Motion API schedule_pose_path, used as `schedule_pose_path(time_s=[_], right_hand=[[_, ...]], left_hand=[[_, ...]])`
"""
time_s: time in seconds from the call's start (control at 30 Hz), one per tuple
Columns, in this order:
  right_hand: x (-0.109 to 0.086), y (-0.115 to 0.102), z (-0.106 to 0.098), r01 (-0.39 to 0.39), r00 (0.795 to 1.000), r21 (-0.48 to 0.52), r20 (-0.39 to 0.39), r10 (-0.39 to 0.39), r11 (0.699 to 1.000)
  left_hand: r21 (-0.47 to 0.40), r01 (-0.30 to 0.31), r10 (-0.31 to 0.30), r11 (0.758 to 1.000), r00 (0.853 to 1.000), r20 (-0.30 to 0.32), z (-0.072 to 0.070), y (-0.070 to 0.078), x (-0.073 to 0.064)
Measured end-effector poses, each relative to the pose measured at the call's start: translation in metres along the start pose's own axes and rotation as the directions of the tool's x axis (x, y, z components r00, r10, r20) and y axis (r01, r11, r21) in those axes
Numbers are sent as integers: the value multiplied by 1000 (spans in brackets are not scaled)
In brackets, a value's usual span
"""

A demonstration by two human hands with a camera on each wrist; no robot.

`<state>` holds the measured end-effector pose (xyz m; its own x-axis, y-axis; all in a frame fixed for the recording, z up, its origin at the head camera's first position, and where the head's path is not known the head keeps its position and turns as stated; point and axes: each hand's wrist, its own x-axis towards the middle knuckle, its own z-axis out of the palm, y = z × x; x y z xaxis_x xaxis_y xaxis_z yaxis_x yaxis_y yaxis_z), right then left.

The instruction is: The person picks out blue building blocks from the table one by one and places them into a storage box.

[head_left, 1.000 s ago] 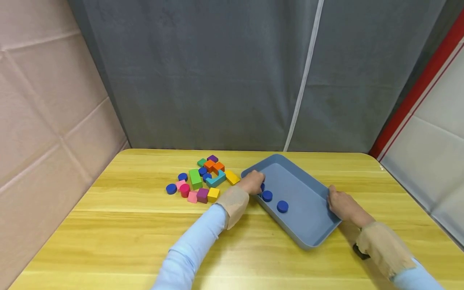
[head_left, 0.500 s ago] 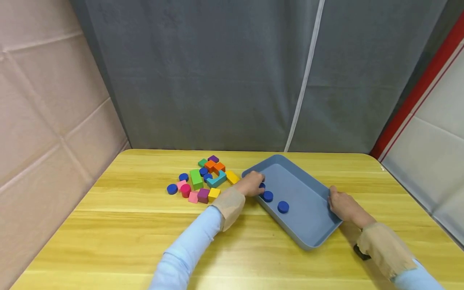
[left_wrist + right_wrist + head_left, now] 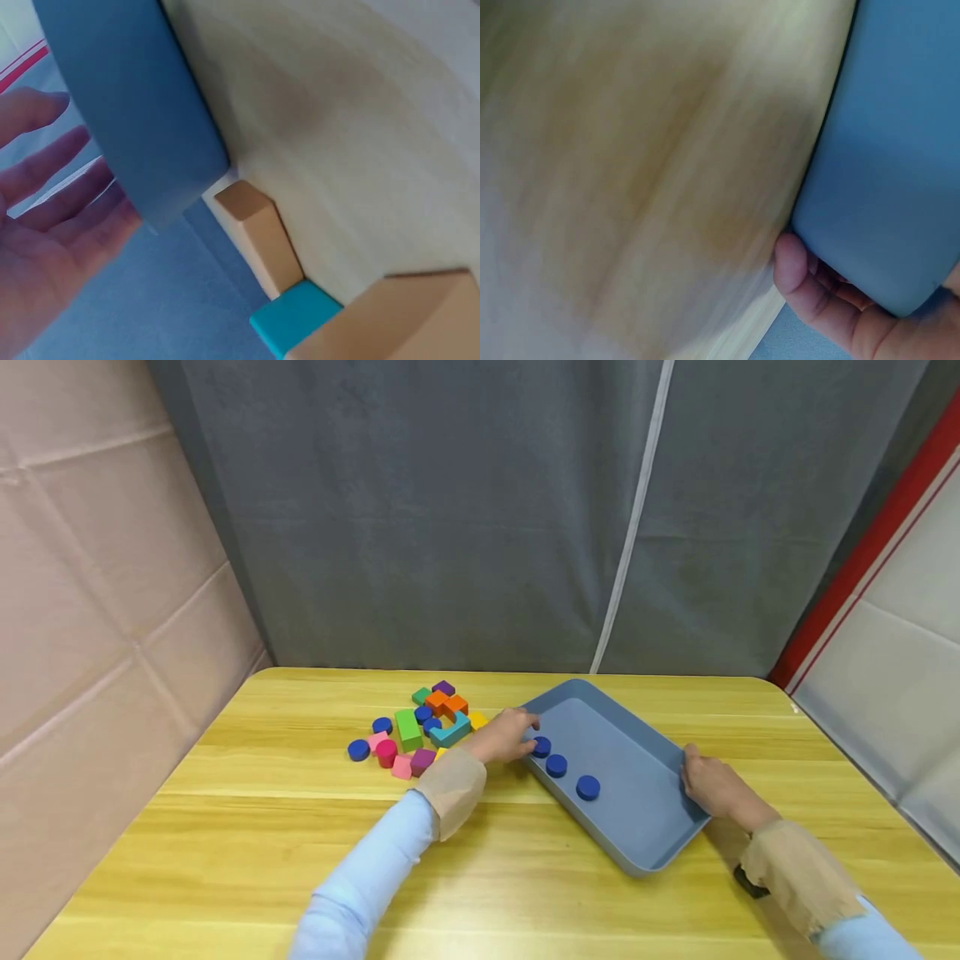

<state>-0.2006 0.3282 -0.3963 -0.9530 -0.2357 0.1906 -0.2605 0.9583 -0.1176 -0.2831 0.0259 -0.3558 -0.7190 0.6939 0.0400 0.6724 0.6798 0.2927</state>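
A grey-blue rectangular tray [image 3: 637,852] lies at an angle on the table. Inside it, three blue discs [image 3: 557,766] form a row along the near left wall. My left hand [image 3: 502,737] is over the tray's left corner, fingers spread and holding nothing; in the left wrist view those fingers [image 3: 56,157] stand apart beside the tray's wall. At the opposite end, my right hand [image 3: 716,785] grips the tray's short right side. The right wrist view shows its fingers [image 3: 829,304] curled round the tray's corner [image 3: 900,270].
Left of the tray, several coloured blocks sit in a loose pile: a green block [image 3: 408,730], a teal arch [image 3: 450,730], orange pieces [image 3: 455,706], a red cylinder [image 3: 386,752] and more blue discs [image 3: 358,750]. A grey curtain [image 3: 450,527] hangs behind the wooden table [image 3: 225,860].
My left hand has let go of the farthest disc in the tray, opened its fingers and drawn back left, now covering part of the yellow blocks. The right hand keeps its grip.
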Motion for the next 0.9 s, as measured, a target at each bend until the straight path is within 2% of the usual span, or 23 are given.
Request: schedule_pose_path(time_s=[0.3, 0.63, 0.9], right_hand=[[-1, 0, 0, -5, 1000, 5, 17, 4, 1000], [0, 1, -1, 5, 1000, 9, 21, -5, 1000], [-1, -1, -1, -1, 1000, 10, 25, 0, 1000]], left_hand=[[-55, -18, 15, 998, 998, -58, -13, -2, -16], [-79, -56, 45, 995, 990, -135, -24, -15, -35], [-153, -10, -14, 988, 988, -156, -35, -26, -51]])
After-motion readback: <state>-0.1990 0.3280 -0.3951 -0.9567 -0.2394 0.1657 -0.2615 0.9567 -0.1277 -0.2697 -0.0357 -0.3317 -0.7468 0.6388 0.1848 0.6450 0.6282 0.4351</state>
